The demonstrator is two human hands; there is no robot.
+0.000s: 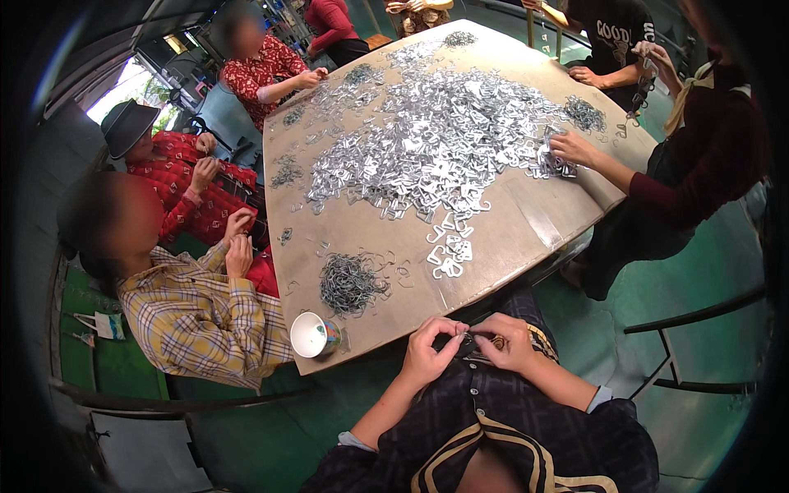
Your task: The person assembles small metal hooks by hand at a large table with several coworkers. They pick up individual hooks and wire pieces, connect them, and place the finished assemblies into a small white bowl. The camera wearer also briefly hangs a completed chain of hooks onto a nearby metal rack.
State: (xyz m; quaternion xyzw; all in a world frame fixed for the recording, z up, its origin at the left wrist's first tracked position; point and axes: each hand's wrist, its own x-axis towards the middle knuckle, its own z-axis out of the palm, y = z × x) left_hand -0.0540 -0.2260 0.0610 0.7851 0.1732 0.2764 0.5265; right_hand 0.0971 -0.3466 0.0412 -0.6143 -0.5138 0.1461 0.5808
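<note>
Just off the table's near edge, my left hand [426, 353] and my right hand [509, 343] meet in front of my body, fingertips pinched close together. Between them shows a small dark piece [467, 344], too small to tell its kind. Closest on the table [526, 246] lie a few loose white, flat hook-shaped pieces [449, 256], apart from the big heap [444, 135] of such silvery-white pieces. A pile of thin grey wire hooks [348, 283] lies at the near left, beyond my left hand.
A paper cup [311, 335] stands at the table's near left corner. Smaller wire piles [584, 113] lie around the heap. Several people sit around the table; one person's hand [571, 148] reaches into the heap from the right. A black metal chair frame [699, 316] is at my right.
</note>
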